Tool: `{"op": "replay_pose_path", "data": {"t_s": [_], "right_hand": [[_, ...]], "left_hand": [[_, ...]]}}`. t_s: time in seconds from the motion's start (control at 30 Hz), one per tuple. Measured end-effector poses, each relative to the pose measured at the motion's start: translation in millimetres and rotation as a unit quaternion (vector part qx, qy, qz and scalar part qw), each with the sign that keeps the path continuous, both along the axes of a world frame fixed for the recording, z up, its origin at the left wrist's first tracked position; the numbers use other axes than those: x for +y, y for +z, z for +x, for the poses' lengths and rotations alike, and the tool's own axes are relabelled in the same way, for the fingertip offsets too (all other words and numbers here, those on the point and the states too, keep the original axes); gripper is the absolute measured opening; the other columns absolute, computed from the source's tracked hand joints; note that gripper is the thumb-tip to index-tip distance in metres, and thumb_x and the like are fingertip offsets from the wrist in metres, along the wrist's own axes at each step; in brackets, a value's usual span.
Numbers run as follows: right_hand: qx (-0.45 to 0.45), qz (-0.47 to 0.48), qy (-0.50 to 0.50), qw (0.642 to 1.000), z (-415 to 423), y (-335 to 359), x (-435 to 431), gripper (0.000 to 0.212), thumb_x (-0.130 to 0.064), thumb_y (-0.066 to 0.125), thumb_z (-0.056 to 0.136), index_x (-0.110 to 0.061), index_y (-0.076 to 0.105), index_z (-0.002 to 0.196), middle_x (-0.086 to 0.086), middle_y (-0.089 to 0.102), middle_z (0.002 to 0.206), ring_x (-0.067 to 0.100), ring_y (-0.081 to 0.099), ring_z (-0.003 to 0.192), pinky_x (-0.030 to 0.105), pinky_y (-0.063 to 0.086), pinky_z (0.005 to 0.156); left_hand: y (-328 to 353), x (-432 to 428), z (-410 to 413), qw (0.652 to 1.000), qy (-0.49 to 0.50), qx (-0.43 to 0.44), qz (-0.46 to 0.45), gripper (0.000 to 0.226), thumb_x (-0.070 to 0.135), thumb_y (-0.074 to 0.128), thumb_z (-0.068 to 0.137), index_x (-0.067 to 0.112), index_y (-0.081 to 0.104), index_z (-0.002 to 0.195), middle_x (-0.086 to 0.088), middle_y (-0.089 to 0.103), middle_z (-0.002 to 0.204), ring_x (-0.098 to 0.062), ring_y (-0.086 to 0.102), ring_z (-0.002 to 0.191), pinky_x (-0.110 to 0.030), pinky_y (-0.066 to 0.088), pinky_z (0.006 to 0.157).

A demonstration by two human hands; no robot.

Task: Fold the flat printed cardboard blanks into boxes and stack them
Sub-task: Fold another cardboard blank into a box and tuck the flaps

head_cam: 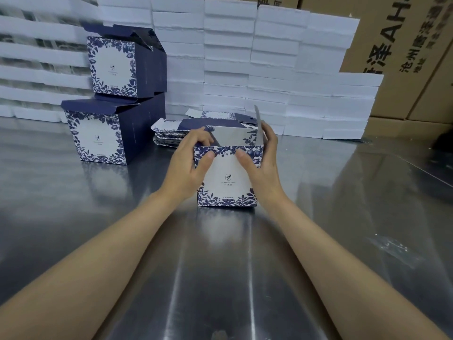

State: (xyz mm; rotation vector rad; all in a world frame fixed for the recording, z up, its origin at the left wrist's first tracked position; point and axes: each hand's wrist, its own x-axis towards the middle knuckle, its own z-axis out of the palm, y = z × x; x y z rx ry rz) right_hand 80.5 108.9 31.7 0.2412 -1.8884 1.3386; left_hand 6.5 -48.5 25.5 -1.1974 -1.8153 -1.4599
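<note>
Centrally, I see the open-topped box [226,177] standing on the tabletop [98,217]; left hand [188,165] grips its upper left corner, right hand [262,163] grips its right side. Two folded boxes [98,138] stacked upper left.

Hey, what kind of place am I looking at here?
Probably a packing workshop or warehouse: a shiny steel worktable, stacked white foam slabs behind it, brown corrugated shipping cartons, and a pile of flat blue-and-white printed cardboard blanks.

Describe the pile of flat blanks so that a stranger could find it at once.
Look at the wall of white foam blocks on the metal table. At its foot, right of the two stacked boxes, lies the pile of flat blanks. Unlike the boxes nearby, it is low and unfolded.
</note>
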Motion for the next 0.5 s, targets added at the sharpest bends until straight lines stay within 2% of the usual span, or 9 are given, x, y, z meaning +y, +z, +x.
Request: {"op": "replay_pose_path", "data": {"t_s": [0.07,0.13,0.2,0.27,0.37,0.43,0.5], "right_hand": [[-0.011,-0.056,0.027,0.998,1,3,-3,0.072,-0.025,0.063,0.085,-0.017,0.026,0.146,0.002,0.038,0.147,0.013,0.041,0.135,0.041,0.036,0.112],[-0.007,-0.034,0.018,0.999,1,3,2,0.062,-0.026,0.062,0.086,-0.021,0.035,0.141,-0.001,0.043,0.145,0.009,0.043,0.133,0.034,0.036,0.112],[0.006,0.019,-0.001,1.0,-1,2,8,0.042,-0.028,0.062,0.087,-0.023,0.048,0.126,0.001,0.05,0.137,0.01,0.047,0.127,0.028,0.037,0.109],[0.022,0.053,-0.019,0.998,-1,2,12,0.024,-0.034,0.061,0.085,-0.022,0.054,0.105,-0.005,0.056,0.119,0.009,0.052,0.115,0.022,0.039,0.1],[0.029,0.069,-0.031,0.997,-2,1,17,0.022,-0.039,0.057,0.082,-0.019,0.05,0.089,-0.011,0.053,0.101,0.017,0.052,0.102,0.023,0.039,0.09],[0.024,0.08,-0.037,0.996,-3,0,20,0.025,-0.04,0.057,0.082,-0.016,0.048,0.086,-0.005,0.053,0.097,0.022,0.05,0.1,0.024,0.038,0.087],[0.015,0.094,-0.047,0.994,-4,0,22,0.028,-0.041,0.056,0.082,-0.014,0.047,0.086,0.001,0.052,0.096,0.021,0.048,0.098,0.021,0.037,0.085]], "left_hand": [[1,0,1,1.0,-0.005,0.001,0.002,0.02,0.035,0.046,0.092,0.015,0.046,0.095,-0.013,0.058,0.105,-0.017,0.051,0.112,-0.029,0.039,0.096],[1,1,3,1.0,-0.005,0.003,0.0,0.018,0.034,0.046,0.091,0.016,0.046,0.095,-0.012,0.058,0.104,-0.025,0.051,0.114,-0.031,0.039,0.095],[2,2,4,1.0,-0.001,0.009,-0.001,0.019,0.035,0.045,0.092,0.016,0.048,0.095,-0.01,0.058,0.103,-0.026,0.051,0.114,-0.033,0.039,0.095],[3,4,4,1.0,0.006,0.021,0.004,0.025,0.035,0.042,0.094,0.012,0.052,0.095,-0.003,0.057,0.101,-0.024,0.051,0.111,-0.032,0.039,0.094],[1,6,3,0.999,0.03,0.033,0.002,0.027,0.035,0.039,0.095,0.012,0.054,0.098,0.012,0.053,0.101,-0.017,0.051,0.107,-0.026,0.037,0.092],[-1,6,2,0.998,0.049,0.026,-0.006,0.023,0.039,0.041,0.094,0.019,0.051,0.101,0.013,0.052,0.104,-0.013,0.049,0.112,-0.024,0.037,0.091],[-2,7,1,0.997,0.066,0.034,-0.015,0.024,0.041,0.041,0.093,0.019,0.049,0.099,0.01,0.052,0.107,-0.012,0.048,0.113,-0.025,0.038,0.088]]}}
